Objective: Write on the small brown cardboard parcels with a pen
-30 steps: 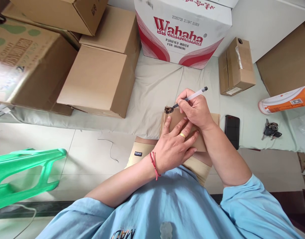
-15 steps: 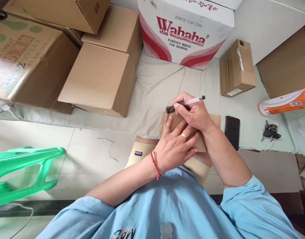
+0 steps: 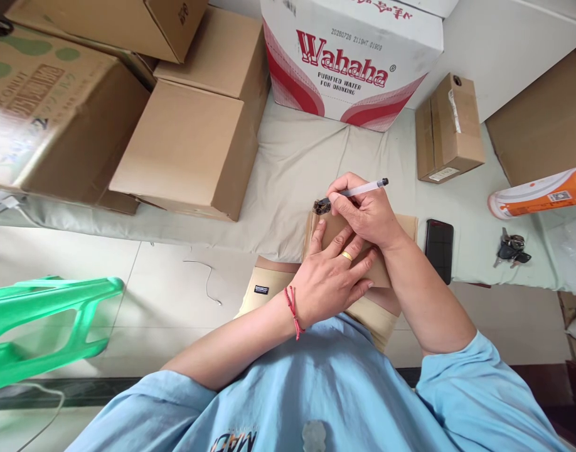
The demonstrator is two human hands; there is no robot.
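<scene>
A flat brown cardboard piece lies at the near edge of a cloth-covered surface. My left hand rests flat on it, fingers stretched out, a gold ring on one finger. My right hand is closed round a clear pen with a black cap. The pen's tip sits at a dark scribbled patch on the cardboard's far left corner.
Several brown boxes stand at the left and back, a white "Wahaha" carton behind, a small taped box to the right. A black phone, keys and an orange-white bottle lie right. A green plastic stool stands on the floor left.
The pen's barrel has tipped lower and its tip moved slightly over the dark patch. My left hand has stayed flat on the cardboard.
</scene>
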